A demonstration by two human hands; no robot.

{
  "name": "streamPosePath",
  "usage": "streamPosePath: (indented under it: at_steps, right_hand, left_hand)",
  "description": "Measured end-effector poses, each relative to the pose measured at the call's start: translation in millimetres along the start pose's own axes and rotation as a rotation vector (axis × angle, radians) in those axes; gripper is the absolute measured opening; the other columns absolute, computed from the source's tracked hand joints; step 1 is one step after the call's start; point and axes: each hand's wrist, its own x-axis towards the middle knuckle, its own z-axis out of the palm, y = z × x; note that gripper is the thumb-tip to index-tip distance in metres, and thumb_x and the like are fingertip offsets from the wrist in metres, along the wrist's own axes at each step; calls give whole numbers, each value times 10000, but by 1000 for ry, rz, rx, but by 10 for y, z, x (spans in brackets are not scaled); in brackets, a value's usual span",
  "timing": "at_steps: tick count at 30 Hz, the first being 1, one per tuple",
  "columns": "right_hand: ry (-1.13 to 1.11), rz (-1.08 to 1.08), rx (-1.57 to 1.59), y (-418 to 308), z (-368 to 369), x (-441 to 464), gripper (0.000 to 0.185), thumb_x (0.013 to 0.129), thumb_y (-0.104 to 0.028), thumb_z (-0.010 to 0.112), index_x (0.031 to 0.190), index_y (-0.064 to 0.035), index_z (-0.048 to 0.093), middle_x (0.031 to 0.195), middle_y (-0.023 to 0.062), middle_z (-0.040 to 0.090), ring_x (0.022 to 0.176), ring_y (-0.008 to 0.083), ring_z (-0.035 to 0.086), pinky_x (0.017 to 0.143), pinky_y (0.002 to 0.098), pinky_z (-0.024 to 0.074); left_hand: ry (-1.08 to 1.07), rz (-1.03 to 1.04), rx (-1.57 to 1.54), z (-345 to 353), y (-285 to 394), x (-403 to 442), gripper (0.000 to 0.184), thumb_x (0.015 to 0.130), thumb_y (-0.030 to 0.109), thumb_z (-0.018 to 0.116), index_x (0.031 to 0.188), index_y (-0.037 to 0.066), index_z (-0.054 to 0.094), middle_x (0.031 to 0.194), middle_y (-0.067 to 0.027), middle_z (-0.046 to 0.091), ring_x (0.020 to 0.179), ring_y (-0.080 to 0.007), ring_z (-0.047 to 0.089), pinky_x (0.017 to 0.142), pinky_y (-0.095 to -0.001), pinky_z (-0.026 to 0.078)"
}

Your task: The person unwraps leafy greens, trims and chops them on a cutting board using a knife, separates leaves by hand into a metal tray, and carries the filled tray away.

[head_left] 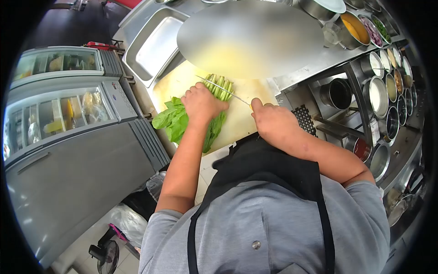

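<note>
Centrally in the head view, the left hand [200,106] is clamped down over a bundle of leafy greens [175,122], with the thumb on one side and the fingers on the other. The right hand [276,125] is closed around the handle of a knife [235,95]. The bundle lies on the cutting board [244,125], leaves toward the body and pale stems [213,80] pointing away; the blade crosses the stems.

Primary hazard: laceration of the left hand. Cause: the blade lies just beside the knuckles and thumb, and a small sideways drift would bring the edge onto them. Whether the fingertips are tucked cannot be determined.

Secondary hazard: rolling stems. Cause: they are round and bunched, and the hold sits behind the blade, so loose ends could spread or deflect the edge. Uneven lengths could result.

Tertiary hazard: spillage. Cause: the leaves spread to the board's near-left margin, where a sideways push could carry them off. The metal tray [155,43] stands beyond the board. A blurred oval conceals part of the far side; obstructions there cannot be assessed.
</note>
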Motion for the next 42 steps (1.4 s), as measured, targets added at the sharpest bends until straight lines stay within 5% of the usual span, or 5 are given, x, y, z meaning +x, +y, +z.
streamPosePath:
  at_steps: [13,16,30,35,42]
  right_hand:
    - [-160,96,89,-97,182,531,166,946,-124,434,1027,19,457,800,224,665,762,401,665,686,494,517]
    - [-213,117,110,-101,238,705,208,903,-81,434,1061,46,484,916,249,689,854,388,692,746,469,545]
    - [-26,49,126,103,814,798,208,962,-162,446,1075,13,456,845,233,684,792,400,676,717,485,532]
    - [102,6,89,-90,170,391,234,944,-179,476,1081,10,475,875,219,678,792,396,673,728,480,536]
    - [398,84,-46,467,341,743,249,893,-123,519,1108,0,498,1024,234,603,922,376,646,764,462,545]
  left_hand:
    - [-58,44,1,13,-71,120,771,537,423,817,1119,-7,553,1097,-156,632,1052,-313,602,940,-413,441]
    - [-65,45,16,4,-39,95,772,529,421,819,1116,-4,554,1098,-160,633,1050,-313,604,939,-413,442]
    - [-34,86,40,8,-291,-130,810,508,417,847,1138,-4,559,1122,-172,629,1101,-331,575,990,-434,392]
    - [-1,91,10,36,-364,-150,836,496,433,848,1144,-11,562,1152,-184,624,1125,-335,570,1002,-444,382]
    - [86,333,15,-31,-668,-289,826,492,390,870,1160,14,562,1158,-170,612,1155,-340,549,1151,-601,208]
